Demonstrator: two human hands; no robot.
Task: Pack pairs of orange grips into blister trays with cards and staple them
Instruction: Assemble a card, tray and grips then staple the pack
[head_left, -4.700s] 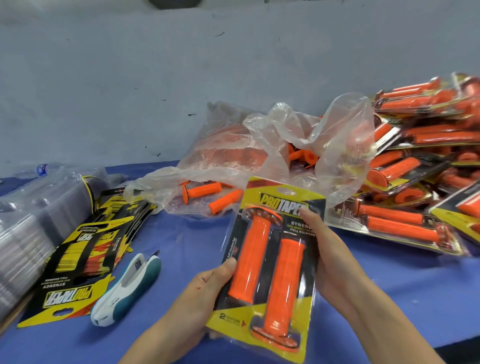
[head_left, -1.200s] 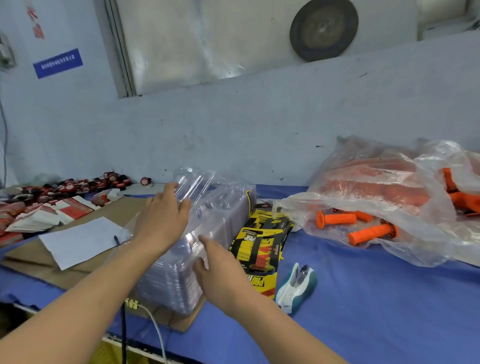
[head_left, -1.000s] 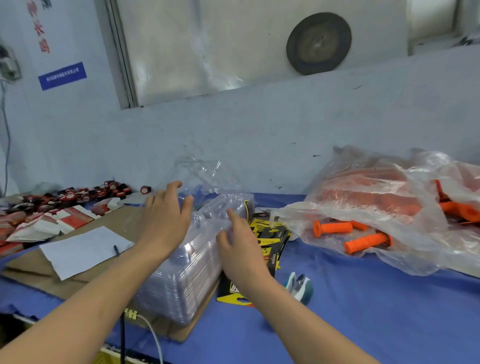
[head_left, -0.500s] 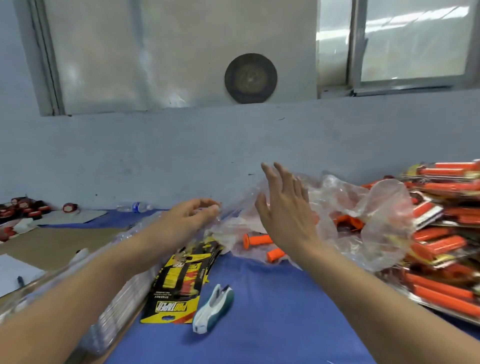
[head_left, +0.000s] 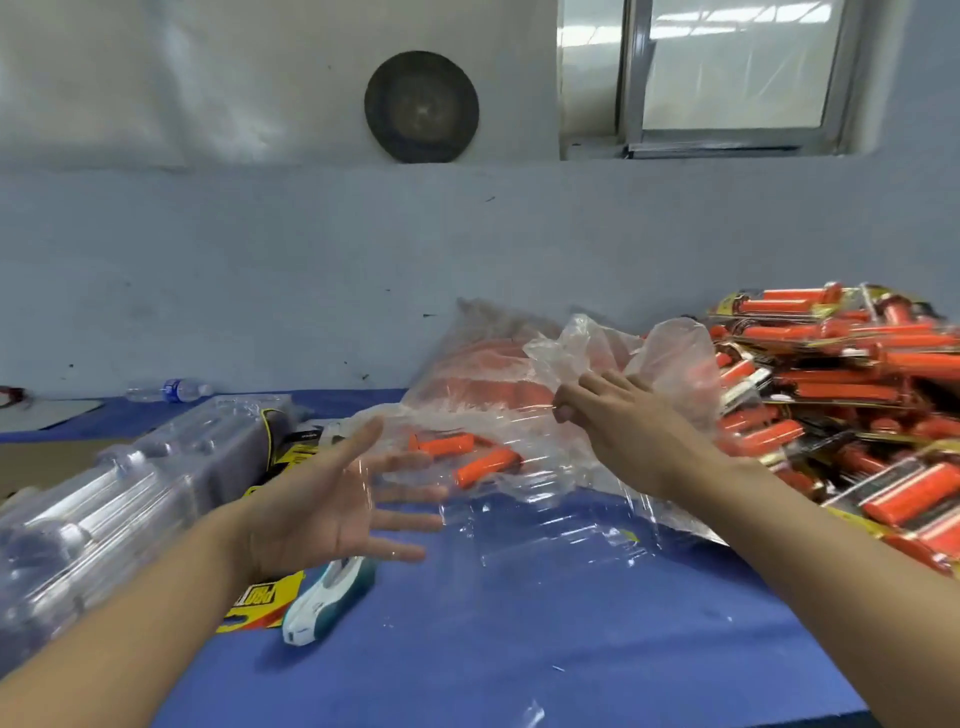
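A clear blister tray (head_left: 545, 519) hovers low over the blue table (head_left: 519, 649) between my hands. My right hand (head_left: 623, 431) pinches its far right corner with thumb and forefinger, in front of the plastic bag (head_left: 493, 374) of loose orange grips (head_left: 488, 462). My left hand (head_left: 337, 509) is open, palm up and fingers spread, partly behind the tray's left end. The stack of empty trays (head_left: 130, 499) lies at the left beside the yellow cards (head_left: 260, 597). A white and teal stapler (head_left: 327, 597) lies below my left hand.
A heap of finished packs (head_left: 857, 389) fills the right side of the table. A water bottle (head_left: 166, 389) lies by the wall at the back left. The wall runs close behind the bag.
My view has swung right from the tray stack. One clear tray has come off the stack to the middle. My left hand has opened and my right hand now pinches the tray.
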